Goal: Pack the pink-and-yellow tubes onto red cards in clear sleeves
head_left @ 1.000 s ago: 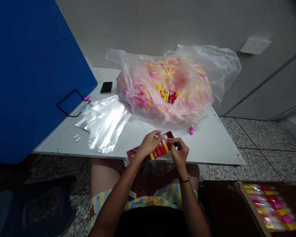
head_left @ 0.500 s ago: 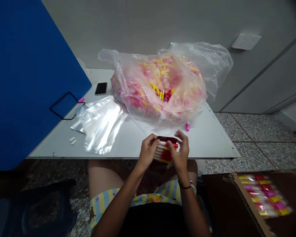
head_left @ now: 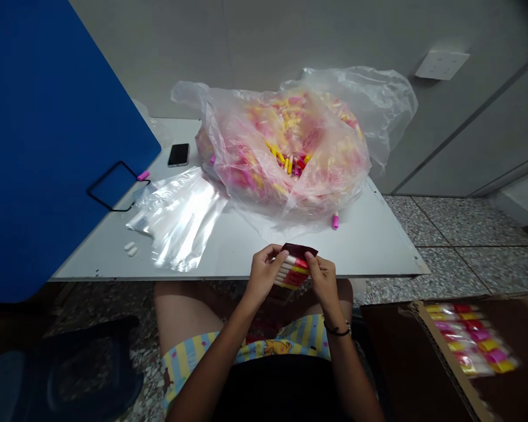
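Note:
At the front edge of the table, my two hands hold a small clear packet (head_left: pixel 291 273) between them. Inside lies a row of short white sticks with red and yellow ends, and a dark red strip shows along its top. My left hand (head_left: pixel 265 271) pinches the packet's upper left corner with thumb and fingers. On the other side, my right hand (head_left: pixel 323 275) has its thumb and fingers closed on the upper right corner. Beyond them a large translucent plastic bag (head_left: pixel 250 140) lies open, full of loose sticks with pink, yellow and red ends.
Flat clear bags (head_left: pixel 182 220) are fanned out on the left of the white table (head_left: pixel 233 255). A phone (head_left: pixel 178 155), two small white pieces (head_left: pixel 131 249) and a loose pink-ended stick (head_left: pixel 335 220) lie about. Low at right, a cardboard box (head_left: pixel 449 363) holds filled packets (head_left: pixel 475 340).
My right hand, whose fingers were raised and spread beside a red-ended stick jutting from the packet, now grips the packet's upper corner. That stick now sits in line with the others.

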